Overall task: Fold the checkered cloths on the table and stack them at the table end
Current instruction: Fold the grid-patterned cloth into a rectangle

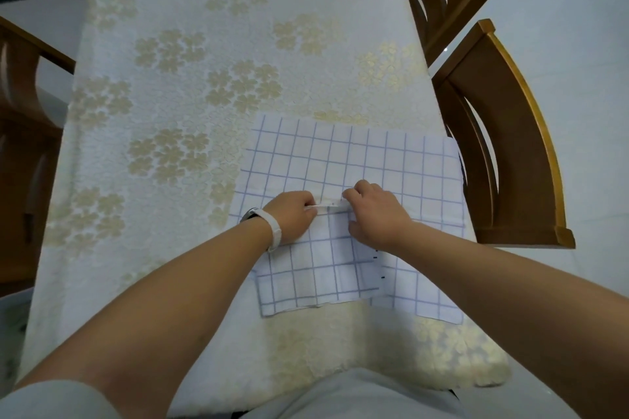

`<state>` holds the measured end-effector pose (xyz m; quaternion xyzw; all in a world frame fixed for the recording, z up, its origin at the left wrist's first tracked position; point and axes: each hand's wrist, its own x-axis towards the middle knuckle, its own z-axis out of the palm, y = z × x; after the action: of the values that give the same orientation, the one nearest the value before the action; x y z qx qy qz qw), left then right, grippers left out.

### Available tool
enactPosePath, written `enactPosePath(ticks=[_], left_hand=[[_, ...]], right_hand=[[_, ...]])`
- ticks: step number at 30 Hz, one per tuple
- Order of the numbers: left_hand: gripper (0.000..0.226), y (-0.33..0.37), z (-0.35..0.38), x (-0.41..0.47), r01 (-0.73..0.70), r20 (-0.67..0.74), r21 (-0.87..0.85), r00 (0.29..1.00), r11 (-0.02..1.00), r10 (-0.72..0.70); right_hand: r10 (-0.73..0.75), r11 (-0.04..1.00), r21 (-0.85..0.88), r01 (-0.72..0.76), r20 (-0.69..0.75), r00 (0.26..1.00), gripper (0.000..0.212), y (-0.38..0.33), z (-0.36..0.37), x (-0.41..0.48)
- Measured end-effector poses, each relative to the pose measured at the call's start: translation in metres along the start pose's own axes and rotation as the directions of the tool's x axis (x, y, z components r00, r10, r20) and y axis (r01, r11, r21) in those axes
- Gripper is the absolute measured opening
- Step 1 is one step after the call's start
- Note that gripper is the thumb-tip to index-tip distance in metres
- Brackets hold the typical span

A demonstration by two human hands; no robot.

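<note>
A checkered top cloth (316, 269), white with blue lines, lies on the near right part of the table (170, 112), over more checkered cloth (357, 153) spread beyond it. Its far edge runs left to right. The left hand (292, 214) and right hand (374, 214) pinch that edge side by side, equally near. The rest of the top cloth lies toward the person. Wooden chairs (503, 146) stand to the right.

Looks like a dining room at home. Long table (340, 54) under a white cover (190, 0) with gold flowers. Wooden chairs (517, 146) close on both sides of the table. Pale floor (578, 44) around the table.
</note>
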<state>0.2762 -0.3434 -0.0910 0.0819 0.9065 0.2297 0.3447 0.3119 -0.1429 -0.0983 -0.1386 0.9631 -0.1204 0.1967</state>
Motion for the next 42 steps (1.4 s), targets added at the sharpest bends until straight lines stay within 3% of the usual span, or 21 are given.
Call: enactPosePath(ticks=[6,11,15,19,23,27,31,36,39,42], left_hand=[[0.02,-0.037,0.001,-0.037,0.176,-0.102,-0.305,0.971,0.936,-0.216],[0.014,-0.061,0.022,-0.078,0.286,-0.199,-0.5,0.881,0.818,-0.43],[0.011,-0.071,0.042,-0.106,0.334,-0.173,-0.572,0.843,0.749,-0.509],[0.016,-0.082,0.056,-0.126,0.375,-0.17,-0.551,0.824,0.745,-0.541],[0.029,-0.094,0.063,-0.14,0.396,-0.099,-0.557,0.841,0.73,-0.531],[0.005,-0.102,0.053,-0.136,0.382,-0.094,-0.594,0.841,0.709,-0.532],[0.025,-0.1,0.029,-0.113,0.323,-0.13,-0.654,0.843,0.684,-0.522],[0.034,-0.089,0.004,-0.082,0.269,-0.152,-0.604,0.885,0.75,-0.44],[0.024,-0.086,-0.007,-0.069,0.252,-0.103,-0.486,0.934,0.837,-0.341],[0.019,-0.082,-0.016,-0.058,0.219,-0.012,-0.227,0.974,0.949,-0.228]], right_hand=[[0.047,0.997,0.058,-0.046,-0.008,0.999,0.046,-0.004,0.002,-0.013],[0.029,0.996,0.083,-0.029,0.004,1.0,0.038,-0.017,0.013,-0.033],[0.015,0.994,0.109,-0.018,0.031,0.999,0.031,-0.031,0.029,-0.052],[-0.022,0.994,0.107,0.016,0.057,0.998,0.031,-0.044,0.041,-0.063],[-0.043,0.996,0.075,0.039,0.056,0.998,0.03,-0.057,0.048,-0.066],[-0.056,0.997,0.061,0.052,0.063,0.996,0.032,-0.062,0.045,-0.058],[-0.051,0.998,0.029,0.049,0.074,0.996,0.033,-0.065,0.036,-0.043],[-0.034,0.999,0.004,0.034,0.098,0.995,0.038,-0.065,0.028,-0.022],[-0.056,0.998,-0.029,0.059,0.11,0.992,0.04,-0.067,0.024,-0.01],[-0.083,0.994,-0.056,0.092,0.142,0.986,0.042,-0.071,0.022,0.002]])
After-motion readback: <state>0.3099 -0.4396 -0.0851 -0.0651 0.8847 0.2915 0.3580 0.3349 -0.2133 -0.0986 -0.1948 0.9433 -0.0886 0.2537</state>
